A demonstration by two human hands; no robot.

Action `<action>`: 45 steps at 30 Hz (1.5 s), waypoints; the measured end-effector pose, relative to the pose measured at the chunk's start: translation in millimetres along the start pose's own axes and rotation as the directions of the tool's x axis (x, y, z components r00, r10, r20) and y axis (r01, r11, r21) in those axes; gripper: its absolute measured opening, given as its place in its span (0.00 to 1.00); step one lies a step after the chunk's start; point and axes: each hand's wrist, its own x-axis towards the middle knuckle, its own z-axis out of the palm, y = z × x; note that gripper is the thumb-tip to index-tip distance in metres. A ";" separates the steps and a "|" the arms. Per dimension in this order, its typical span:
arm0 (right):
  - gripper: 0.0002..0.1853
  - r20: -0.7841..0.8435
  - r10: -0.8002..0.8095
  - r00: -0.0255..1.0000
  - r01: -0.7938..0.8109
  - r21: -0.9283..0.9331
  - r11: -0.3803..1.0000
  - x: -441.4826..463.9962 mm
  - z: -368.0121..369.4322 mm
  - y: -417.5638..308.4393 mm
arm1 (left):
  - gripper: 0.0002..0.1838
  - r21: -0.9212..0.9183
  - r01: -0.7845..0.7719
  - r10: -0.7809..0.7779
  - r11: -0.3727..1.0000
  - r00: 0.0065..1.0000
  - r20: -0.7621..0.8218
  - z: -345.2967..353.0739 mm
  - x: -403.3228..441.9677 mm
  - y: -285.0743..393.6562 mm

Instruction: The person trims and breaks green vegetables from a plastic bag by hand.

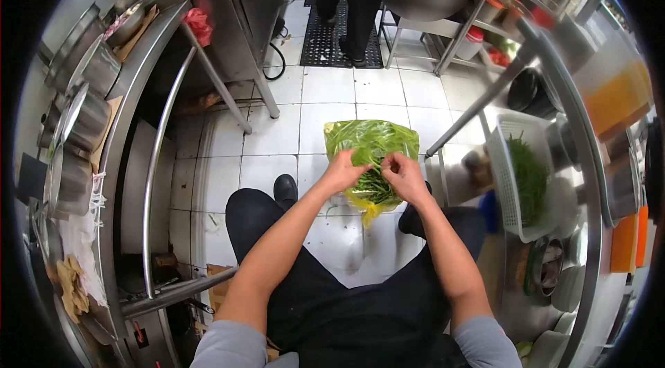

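Note:
A clear plastic bag [396,131] of leafy greens sits on the tiled floor between my feet. It is packed with green stems and leaves [377,189], and a yellow piece of the bag [372,214] sticks out at its near side. My left hand [343,172] is closed on some green stems at the left of the bag's opening. Opposite it, my right hand [404,175] is bent in a pinch over the same greens, its fingertips close to the stems. What lies between the right fingertips is too small to make out.
Metal pots [84,118] line the steel counter [128,104] on my left. To my right, a shelf holds a white basket [509,188] of green herbs and several containers. Ahead, a person in dark trousers [360,1] stands on a black mat [322,49].

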 end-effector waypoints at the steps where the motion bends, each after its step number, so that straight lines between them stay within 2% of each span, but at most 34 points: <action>1: 0.07 0.006 -0.057 0.998 0.057 0.053 0.997 -0.5 -0.3 1.3 | 0.15 0.039 -0.088 0.087 0.995 0.996 0.021 2.0 -2.6 2.5; 2: 0.07 0.007 -0.056 0.998 0.056 0.055 0.997 0.0 -1.3 2.7 | 0.21 0.078 -0.176 0.172 0.981 0.984 0.049 3.2 -4.5 5.1; 4: 0.08 0.056 0.009 0.998 -0.011 0.023 1.000 -1.3 -8.2 -2.8 | 0.18 0.105 -0.170 0.166 0.980 0.985 0.042 4.8 -8.7 15.7; 6: 0.08 0.065 -0.001 0.998 -0.001 0.041 0.999 -2.4 -8.2 -1.7 | 0.11 -0.126 -0.041 0.042 0.991 0.999 0.002 3.4 -13.9 28.2; 8: 0.09 0.079 -0.018 0.997 0.014 0.060 0.998 -2.4 -2.4 -2.3 | 0.11 -0.167 -0.042 0.041 0.985 0.999 -0.008 1.8 -12.0 25.0; 10: 0.10 0.105 -0.035 0.994 0.005 0.277 0.961 -4.8 10.4 0.9 | 0.11 -0.209 -0.041 0.038 0.977 0.999 -0.021 -0.6 -11.4 22.1; 12: 0.10 0.105 -0.052 0.993 0.023 0.264 0.964 -4.2 14.6 1.6 | 0.11 -0.273 -0.083 0.060 0.958 0.994 -0.090 -2.7 -10.3 22.7; 15: 0.09 0.078 0.017 0.997 -0.030 0.170 0.985 -5.0 14.3 -4.0 | 0.12 -0.265 -0.117 0.091 0.957 0.990 -0.111 -5.2 -10.3 27.6; 17: 0.08 0.024 -0.113 0.993 0.114 -0.049 0.992 -5.3 16.0 -3.9 | 0.14 -0.274 -0.144 0.112 0.951 0.986 -0.127 -2.7 -7.3 22.8; 18: 0.08 0.024 -0.112 0.993 0.113 -0.049 0.992 -5.2 19.2 -3.5 | 0.15 -0.280 -0.169 0.131 0.945 0.980 -0.150 -2.2 -6.8 20.6; 20: 0.10 -0.102 -0.083 0.991 0.070 -0.123 0.990 -4.4 27.9 -1.9 | 0.16 -0.255 -0.185 0.139 0.949 0.973 -0.186 0.6 -6.1 16.7; 21: 0.10 -0.107 -0.078 0.991 0.065 -0.125 0.990 -4.0 31.7 -2.5 | 0.16 -0.229 -0.201 0.150 0.953 0.964 -0.218 2.8 -7.1 19.5; 23: 0.11 -0.213 0.156 0.964 -0.133 0.119 0.984 -0.6 35.4 -2.4 | 0.17 -0.226 -0.207 0.164 0.952 0.967 -0.196 4.0 -9.1 25.9; 24: 0.11 -0.221 0.158 0.962 -0.134 0.118 0.984 1.1 38.9 5.2 | 0.18 -0.220 -0.212 0.172 0.952 0.967 -0.186 3.0 -10.7 29.2; 26: 0.06 -0.170 0.232 0.958 -0.157 0.365 0.918 6.2 51.3 27.1 | 0.18 -0.205 -0.203 0.168 0.957 0.970 -0.176 2.4 -10.7 27.2; 27: 0.06 -0.175 0.234 0.957 -0.157 0.365 0.917 10.7 50.7 36.0 | 0.17 -0.247 -0.229 0.177 0.942 0.961 -0.213 2.6 -11.9 27.8; 28: 0.07 -0.185 0.306 0.934 -0.214 0.398 0.892 17.1 45.6 43.0 | 0.15 -0.289 -0.254 0.183 0.923 0.951 -0.249 1.8 -14.3 32.1; 29: 0.08 -0.192 0.379 0.905 -0.269 0.431 0.861 20.9 42.6 49.7 | 0.13 -0.311 -0.248 0.172 0.917 0.952 -0.254 -3.5 -17.3 35.6; 30: 0.08 -0.196 0.383 0.903 -0.271 0.434 0.859 20.8 38.6 46.7 | 0.13 -0.310 -0.246 0.172 0.918 0.954 -0.247 -9.3 -16.0 32.6; 32: 0.09 -0.179 -0.010 0.984 0.031 0.112 0.993 17.4 23.1 27.9 | 0.13 -0.405 -0.126 0.105 0.906 0.992 -0.072 -20.0 -9.6 23.4; 33: 0.12 -0.199 -0.141 0.970 0.161 0.089 0.983 15.5 23.6 20.0 | 0.12 -0.379 -0.118 0.114 0.918 0.993 -0.033 -22.6 -10.5 20.9; 37: 0.14 -0.163 -0.146 0.976 0.174 0.173 0.970 11.4 19.2 -6.3 | 0.11 -0.307 -0.093 0.117 0.947 0.991 0.060 -20.0 -16.3 25.1; 38: 0.14 -0.162 -0.144 0.976 0.172 0.172 0.970 11.4 16.4 -6.9 | 0.10 -0.205 -0.068 0.085 0.976 0.994 0.074 -18.6 -19.7 30.4; 39: 0.13 -0.108 -0.184 0.977 0.195 0.105 0.975 11.6 13.8 -6.3 | 0.08 -0.100 -0.043 0.051 0.994 0.995 0.081 -17.7 -23.1 36.6; 41: 0.11 -0.044 -0.218 0.975 0.220 0.043 0.975 12.1 11.9 -3.4 | 0.08 -0.071 -0.025 0.032 0.997 0.995 0.091 -16.7 -22.0 33.7; 43: 0.09 0.048 -0.278 0.959 0.282 -0.128 0.951 9.4 10.8 1.6 | 0.08 -0.047 0.000 0.005 0.999 0.994 0.106 -15.5 -21.7 31.2; 45: 0.08 0.129 -0.247 0.960 0.265 -0.152 0.952 8.0 9.7 5.3 | 0.08 -0.002 -0.007 0.007 1.000 0.987 0.158 -15.4 -19.8 28.1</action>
